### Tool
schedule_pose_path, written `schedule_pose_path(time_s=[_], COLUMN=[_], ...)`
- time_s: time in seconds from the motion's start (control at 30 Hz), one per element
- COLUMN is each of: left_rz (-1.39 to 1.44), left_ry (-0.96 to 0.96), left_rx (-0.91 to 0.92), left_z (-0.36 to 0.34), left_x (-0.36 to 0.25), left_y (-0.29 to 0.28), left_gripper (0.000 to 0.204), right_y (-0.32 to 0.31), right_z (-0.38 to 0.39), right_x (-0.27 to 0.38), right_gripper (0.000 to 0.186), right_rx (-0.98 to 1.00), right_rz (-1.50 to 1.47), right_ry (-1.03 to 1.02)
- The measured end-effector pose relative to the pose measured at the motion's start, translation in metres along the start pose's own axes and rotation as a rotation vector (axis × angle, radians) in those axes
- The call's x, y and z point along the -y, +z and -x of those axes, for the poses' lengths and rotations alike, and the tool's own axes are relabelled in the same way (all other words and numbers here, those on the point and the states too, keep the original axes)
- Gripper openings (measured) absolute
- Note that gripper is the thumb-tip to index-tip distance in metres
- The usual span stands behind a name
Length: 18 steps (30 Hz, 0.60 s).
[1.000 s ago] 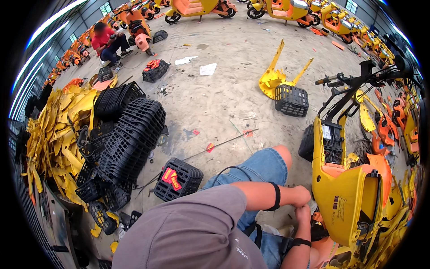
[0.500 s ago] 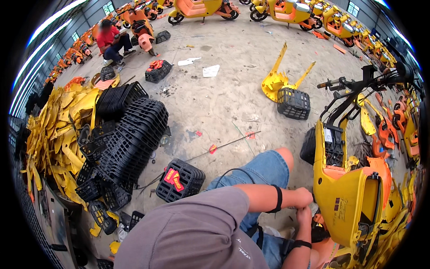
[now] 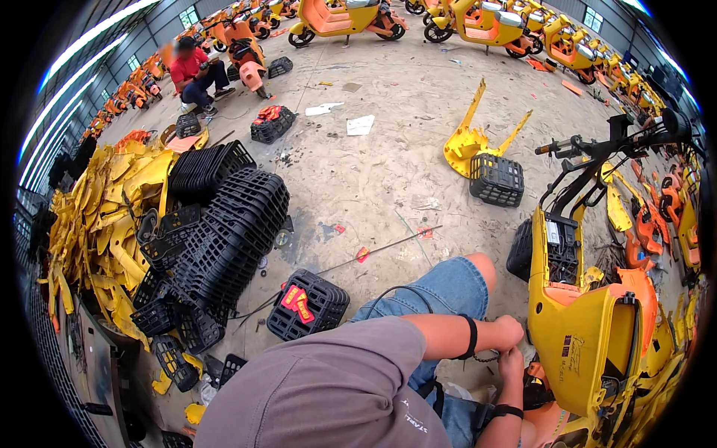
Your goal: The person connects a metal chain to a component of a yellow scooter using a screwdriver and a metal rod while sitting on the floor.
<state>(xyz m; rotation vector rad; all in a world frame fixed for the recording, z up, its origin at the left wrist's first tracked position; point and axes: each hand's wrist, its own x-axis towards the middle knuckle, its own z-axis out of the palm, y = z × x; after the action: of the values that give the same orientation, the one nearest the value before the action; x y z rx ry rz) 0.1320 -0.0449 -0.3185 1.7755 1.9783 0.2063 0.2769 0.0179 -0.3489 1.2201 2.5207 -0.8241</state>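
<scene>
My left hand (image 3: 509, 333) is closed, its fingers curled, just left of a partly stripped yellow scooter body (image 3: 560, 328). Right below it, my right hand (image 3: 511, 363) is closed too, the two nearly touching. Whatever they grip is hidden by the fingers. A thin dark strand (image 3: 485, 360), perhaps a chain or cord, shows beside the hands; I cannot tell which hand it belongs to. The scooter's bare black handlebar (image 3: 597, 145) rises beyond, and an open battery bay (image 3: 562, 246) lies under it.
A black crate (image 3: 308, 305) with red labels stands left of my knee. Stacked black crates (image 3: 231, 231) and a heap of yellow panels (image 3: 112, 231) fill the left. A long rod (image 3: 373, 257) lies on the floor. Another person (image 3: 198, 75) in red crouches far off beside a scooter.
The whole view has shifted slightly, so the scene sits a little lower and to the right. My hands stay together beside the scooter; the dark strand shows more plainly.
</scene>
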Motion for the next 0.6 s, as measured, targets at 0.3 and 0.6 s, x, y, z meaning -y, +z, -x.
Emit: schedule_pose_path(time_s=[0.3,0.6], left_rz=[0.019,-0.085], left_ry=[-0.046,0.016], left_rx=[0.13,0.206], left_z=[0.007,0.001], left_x=[-0.008,-0.004], left_y=[-0.006,0.003], left_gripper=[0.031,0.029], right_y=[0.009,0.013], right_z=[-0.001,-0.007], right_x=[-0.008,-0.015], right_gripper=[0.035,0.037], right_rx=[-0.014,0.073], right_rz=[0.044,0.102], right_ry=[-0.075,-0.089])
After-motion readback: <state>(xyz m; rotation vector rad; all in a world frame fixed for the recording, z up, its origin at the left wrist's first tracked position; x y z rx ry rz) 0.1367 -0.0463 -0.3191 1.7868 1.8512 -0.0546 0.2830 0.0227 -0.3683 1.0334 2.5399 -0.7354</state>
